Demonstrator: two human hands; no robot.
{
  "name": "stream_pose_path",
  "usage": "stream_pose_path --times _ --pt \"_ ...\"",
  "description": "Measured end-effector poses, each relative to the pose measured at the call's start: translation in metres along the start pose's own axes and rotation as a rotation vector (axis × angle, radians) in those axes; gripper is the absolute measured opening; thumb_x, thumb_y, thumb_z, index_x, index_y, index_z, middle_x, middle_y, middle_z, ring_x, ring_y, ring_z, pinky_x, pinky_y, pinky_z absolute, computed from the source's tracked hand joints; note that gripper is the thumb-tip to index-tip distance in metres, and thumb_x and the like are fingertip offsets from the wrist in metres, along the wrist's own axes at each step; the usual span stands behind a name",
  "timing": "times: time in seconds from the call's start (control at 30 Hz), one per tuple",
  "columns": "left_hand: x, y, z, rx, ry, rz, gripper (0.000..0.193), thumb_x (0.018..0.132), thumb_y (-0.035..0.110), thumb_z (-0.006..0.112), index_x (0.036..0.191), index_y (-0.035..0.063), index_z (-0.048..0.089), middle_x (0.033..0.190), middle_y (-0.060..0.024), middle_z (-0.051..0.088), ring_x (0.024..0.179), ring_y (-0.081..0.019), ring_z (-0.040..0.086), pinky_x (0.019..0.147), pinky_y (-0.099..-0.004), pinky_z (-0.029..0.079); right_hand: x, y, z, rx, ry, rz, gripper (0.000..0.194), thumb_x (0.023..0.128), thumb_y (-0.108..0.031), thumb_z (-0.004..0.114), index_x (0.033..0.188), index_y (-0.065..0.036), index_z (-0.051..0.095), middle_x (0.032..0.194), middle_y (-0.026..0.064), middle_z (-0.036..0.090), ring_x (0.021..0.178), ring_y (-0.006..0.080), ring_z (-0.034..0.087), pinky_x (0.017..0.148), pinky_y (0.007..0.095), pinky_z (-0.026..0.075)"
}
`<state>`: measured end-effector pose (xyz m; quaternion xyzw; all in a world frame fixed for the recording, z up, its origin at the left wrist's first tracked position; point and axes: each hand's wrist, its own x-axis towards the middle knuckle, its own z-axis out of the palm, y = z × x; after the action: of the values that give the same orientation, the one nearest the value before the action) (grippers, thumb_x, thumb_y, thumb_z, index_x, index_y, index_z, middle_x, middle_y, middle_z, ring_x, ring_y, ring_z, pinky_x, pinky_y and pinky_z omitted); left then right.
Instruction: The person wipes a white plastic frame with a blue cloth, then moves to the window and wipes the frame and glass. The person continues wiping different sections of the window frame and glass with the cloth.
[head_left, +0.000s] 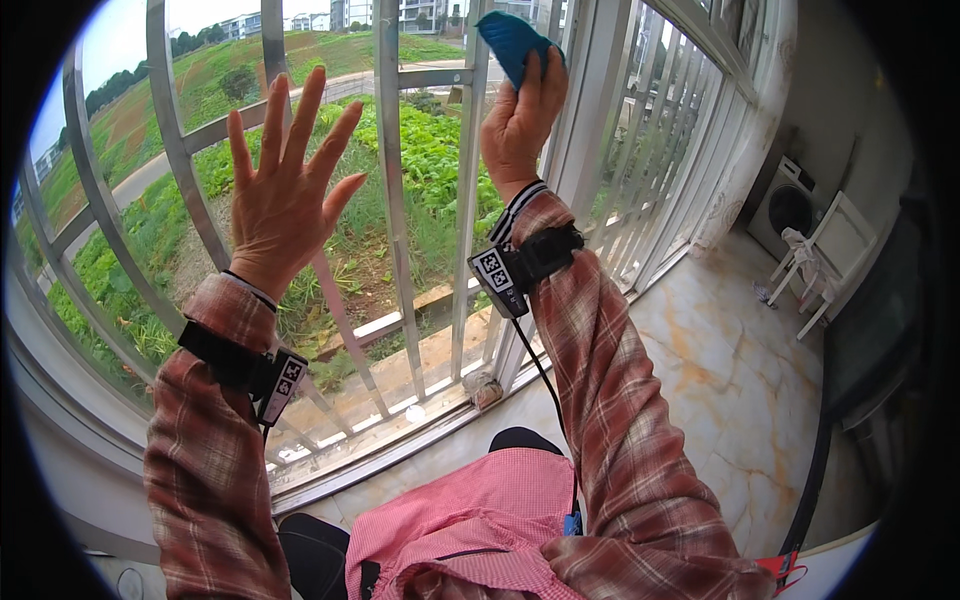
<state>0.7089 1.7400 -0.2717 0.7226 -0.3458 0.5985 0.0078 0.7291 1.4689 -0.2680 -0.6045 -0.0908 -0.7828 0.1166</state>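
Observation:
My right hand (527, 112) is raised at the upper middle, its fingers closed on a folded blue cloth (510, 46). The cloth lies over the view of an upright metal bar at the window (469, 225); whether it touches glass there is hard to tell. To the left, my left hand (281, 184) is held up with its fingers spread and nothing in it. Behind it are the metal window bars (390, 150); contact between this palm and a pane cannot be made out. Each forearm carries a black strapped device, the right one (501, 281) with a cable.
A lump of stone or brick (481, 390) sits by the window track (360, 466). At the right are a white chair (836, 247) draped with cloth, a washing machine (787, 196) and a pale curtain (739, 165). Veined tiles (720, 375) cover the floor.

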Motion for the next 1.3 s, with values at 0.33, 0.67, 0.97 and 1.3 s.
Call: stream_pose_path --times 0.33,0.67,0.97,1.3 --pt "-0.003 -0.001 0.0 0.107 -0.028 0.006 0.077 0.084 0.058 0.059 0.149 0.0359 0.026 0.16 -0.0048 0.01 0.147 -0.0298 0.008 0.116 -0.0585 -0.004 -0.078 0.002 -0.052 0.057 -0.289 -0.189 0.041 0.086 -0.002 0.052 0.126 -0.011 0.058 0.143 0.0129 0.041 0.131 0.0428 0.037 0.106 0.0534 0.034" --pt "-0.003 0.002 -0.004 0.073 -0.047 0.013 0.078 0.086 0.051 0.061 0.15 0.0266 0.025 0.16 -0.0083 0.013 0.147 -0.0307 0.009 0.116 -0.0583 -0.002 0.036 -0.001 0.016 0.117 0.052 -0.114 0.04 0.089 -0.009 0.055 0.13 -0.007 0.052 0.143 0.0181 0.039 0.129 0.0453 0.034 0.106 0.0533 0.032" --pt "-0.004 -0.003 0.0 0.16 -0.064 0.005 0.087 0.085 0.055 0.058 0.151 0.0106 0.022 0.159 -0.0071 0.016 0.147 -0.0294 0.012 0.116 -0.059 0.0 -0.051 -0.054 -0.026 0.202 -0.332 -0.318 0.041 0.082 -0.006 0.054 0.122 -0.015 0.061 0.143 0.0098 0.042 0.133 0.0404 0.035 0.108 0.0537 0.032" --pt "-0.013 -0.017 -0.018 0.023 -0.095 0.058 0.089 0.082 0.053 0.063 0.151 0.0147 0.022 0.159 -0.0048 0.015 0.147 -0.024 0.012 0.119 -0.0531 0.0 0.024 -0.007 0.011 0.069 0.055 -0.02 0.039 0.092 -0.009 0.052 0.131 -0.004 0.05 0.143 0.0199 0.038 0.129 0.0452 0.035 0.106 0.0522 0.033"
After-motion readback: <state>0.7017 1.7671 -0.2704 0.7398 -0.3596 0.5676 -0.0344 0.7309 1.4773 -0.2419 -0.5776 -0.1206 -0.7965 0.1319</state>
